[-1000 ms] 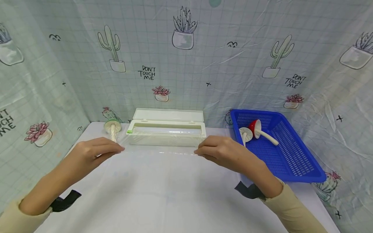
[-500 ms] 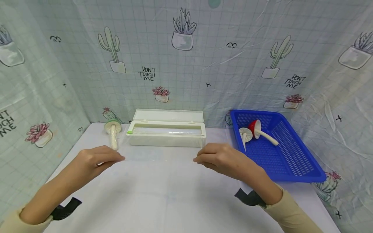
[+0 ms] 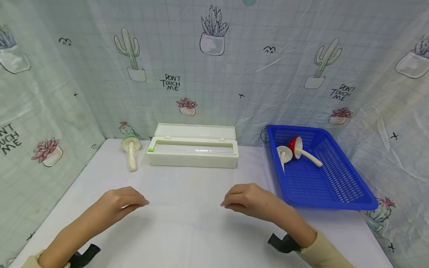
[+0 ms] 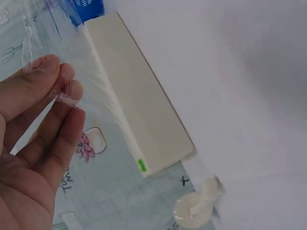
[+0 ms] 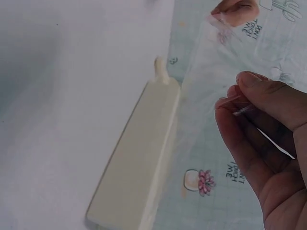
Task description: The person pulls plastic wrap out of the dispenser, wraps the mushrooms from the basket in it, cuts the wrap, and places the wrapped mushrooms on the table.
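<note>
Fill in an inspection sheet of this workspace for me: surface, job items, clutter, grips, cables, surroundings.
Surface: white table, shadowed near the hands.
Job items: clear film spans between the hands and runs back toward a pale box, whose lid stands open at the back.
Clutter: green-rimmed mushroom left of the box; blue basket at right, holding a red-capped mushroom and a white one.
Grips: left grip and right grip are bare hands, each pinching film.
Cables: nothing seen.
Surroundings: cactus-print sheet behind and at both sides.
</note>
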